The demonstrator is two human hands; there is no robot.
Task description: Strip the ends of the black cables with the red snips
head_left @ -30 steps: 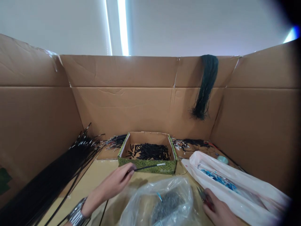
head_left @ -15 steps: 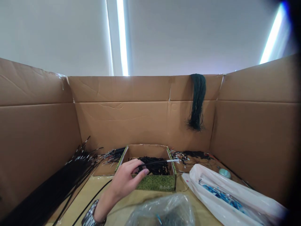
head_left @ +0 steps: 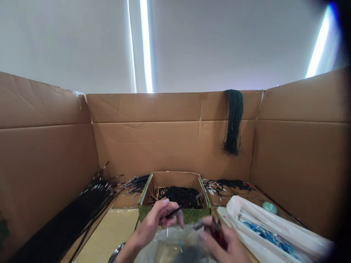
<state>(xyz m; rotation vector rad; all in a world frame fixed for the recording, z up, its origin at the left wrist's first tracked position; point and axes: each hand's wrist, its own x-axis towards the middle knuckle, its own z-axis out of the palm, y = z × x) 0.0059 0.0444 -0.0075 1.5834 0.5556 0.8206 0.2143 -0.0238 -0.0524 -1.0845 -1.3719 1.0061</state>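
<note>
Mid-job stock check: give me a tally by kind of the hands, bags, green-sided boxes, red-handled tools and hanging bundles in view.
Hands: 2 (left hand, right hand)
Bags: 2 (clear bag, white bag)
Green-sided box: 1
Red-handled tool: 1
Hanging bundle: 1
Total: 7

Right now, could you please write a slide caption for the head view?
Left hand holds a black cable, right hand a red-handled tool, near an open green-sided box of black pieces.
</note>
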